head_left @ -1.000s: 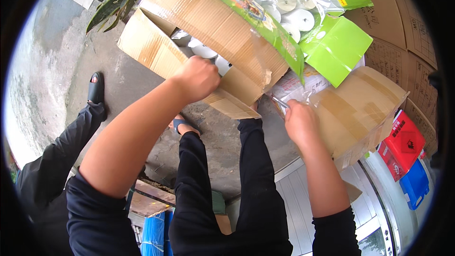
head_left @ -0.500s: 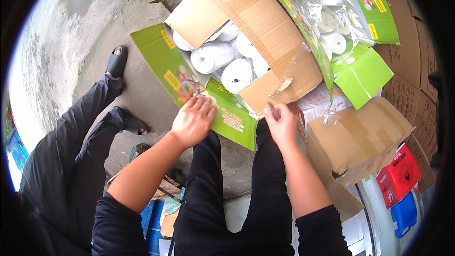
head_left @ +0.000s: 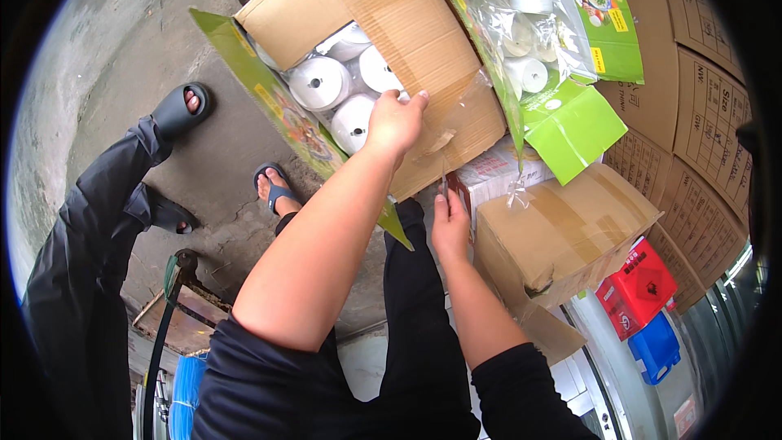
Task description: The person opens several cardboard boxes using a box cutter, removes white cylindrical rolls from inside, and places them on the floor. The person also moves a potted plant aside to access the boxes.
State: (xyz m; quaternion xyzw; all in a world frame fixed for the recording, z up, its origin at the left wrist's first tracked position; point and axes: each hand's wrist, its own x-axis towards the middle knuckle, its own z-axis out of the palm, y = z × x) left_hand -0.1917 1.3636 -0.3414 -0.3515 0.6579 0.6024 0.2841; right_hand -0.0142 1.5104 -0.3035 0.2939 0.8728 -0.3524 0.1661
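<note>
Cardboard box point(head_left: 399, 12) holds white rolls point(head_left: 319, 83) beyond the 2 hands.
Left hand point(head_left: 397, 122) half-curls at its flap point(head_left: 423, 155), hold unclear; right hand point(head_left: 450, 228) pinches a slim tool point(head_left: 444, 182).

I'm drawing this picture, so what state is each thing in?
Middle box: partly open
White rolls: showing inside it
Left hand: over the middle box, touch unclear
Right hand: closed on a thin tool
Neighbouring green box: open
Brown box: taped across its top
Blue sandal: worn

Black elbow-length sleeves point(head_left: 529, 391), black trousers point(head_left: 415, 326), blue-grey strapped sandal point(head_left: 282, 194)
</note>
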